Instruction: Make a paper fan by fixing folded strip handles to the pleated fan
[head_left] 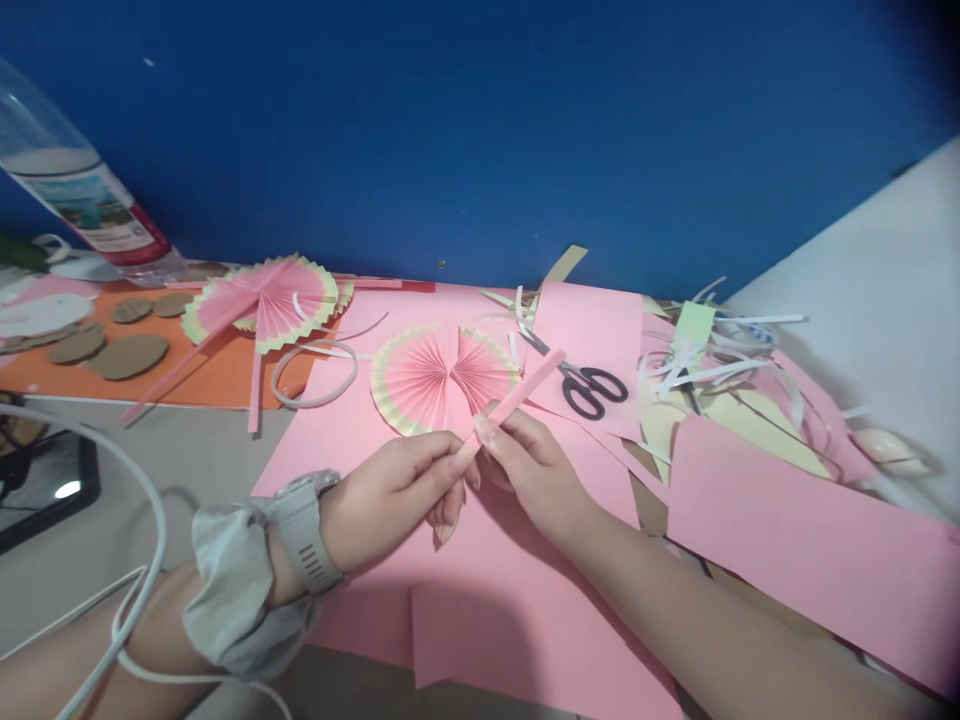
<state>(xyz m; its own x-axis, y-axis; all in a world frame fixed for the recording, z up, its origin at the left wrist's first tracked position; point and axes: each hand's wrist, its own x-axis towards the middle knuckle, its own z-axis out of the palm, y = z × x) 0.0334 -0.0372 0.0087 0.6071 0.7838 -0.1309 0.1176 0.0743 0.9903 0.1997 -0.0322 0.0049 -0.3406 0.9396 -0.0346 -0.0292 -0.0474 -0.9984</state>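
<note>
A narrow folded pink paper strip (531, 386) slants up to the right between both hands. My left hand (420, 480) pinches its lower end between thumb and fingers. Higher along the strip, my right hand (525, 455) grips it with the thumb on top. Just beyond the hands lies a pleated pink paper fan (412, 380) with a yellow-green rim, spread almost into a round, with a gap at top and bottom. Black-handled scissors (583, 388) rest right of the strip's upper end. Large pink paper sheets (480, 630) lie under the hands.
At left, finished-looking pleated fans (274, 300) with pink sticks lie on orange paper (202, 385) beside cardboard discs (127, 357). A plastic bottle (97, 200) leans there. Paper scraps (720, 370) pile up at right. A white cable (154, 500) crosses my left forearm. A blue wall (480, 130) stands behind.
</note>
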